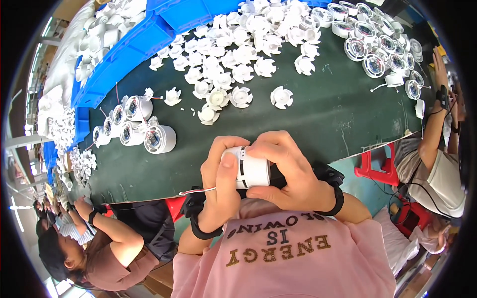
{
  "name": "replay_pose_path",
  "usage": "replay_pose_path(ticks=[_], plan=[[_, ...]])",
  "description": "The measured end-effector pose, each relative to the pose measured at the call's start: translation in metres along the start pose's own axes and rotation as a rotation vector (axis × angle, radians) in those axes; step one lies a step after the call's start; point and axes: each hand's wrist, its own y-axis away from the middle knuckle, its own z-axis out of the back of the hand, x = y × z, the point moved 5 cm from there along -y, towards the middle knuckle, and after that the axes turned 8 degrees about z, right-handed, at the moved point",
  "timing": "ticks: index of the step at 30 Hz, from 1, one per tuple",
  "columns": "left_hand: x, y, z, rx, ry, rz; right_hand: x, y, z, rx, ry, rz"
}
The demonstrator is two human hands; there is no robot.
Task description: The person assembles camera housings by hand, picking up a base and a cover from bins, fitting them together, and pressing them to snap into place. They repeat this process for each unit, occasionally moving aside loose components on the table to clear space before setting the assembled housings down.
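Both of my hands grip one white cylindrical housing (256, 172) close to my body, by the table's near edge. My left hand (221, 174) is closed round its left end, thumb on top. Around the right part my right hand (290, 171) curls, its thumb underneath and fingers over the top. Dark slots run round the housing near its middle. A thin cable (198, 191) with red and white wires trails out to the left past my left hand. What lies under my fingers is hidden.
Several wired white round units (160, 139) stand on the dark green table (223, 134) at left. White finned parts (242, 97) are heaped at the back, beside blue bins (119, 54). More wired units (373, 64) pile up at far right. Co-workers sit on both sides.
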Motion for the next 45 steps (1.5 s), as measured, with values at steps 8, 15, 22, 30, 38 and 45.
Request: replay_pose_path(ticks=[8,15,22,30,38,45], plan=[[-0.007,0.009,-0.010,0.061,-0.008,-0.069,0.005,0.006,-0.014,-0.074,-0.089,0.086],[-0.006,0.014,-0.012,0.059,-0.036,-0.044,0.010,0.008,-0.011,-0.055,-0.080,0.189],[-0.010,0.009,-0.015,0.100,-0.117,-0.103,0.003,0.005,-0.012,-0.041,-0.098,0.203],[0.010,-0.028,-0.006,0.165,0.191,0.143,0.011,-0.013,0.005,0.069,0.331,-0.179],[-0.056,0.001,-0.040,0.771,-0.446,-0.300,0.016,0.023,0.038,-0.402,-0.235,-0.437],[-0.063,-0.212,0.207,-0.275,-0.609,-0.303,-0.018,0.063,0.067,-0.415,0.292,-0.445]])
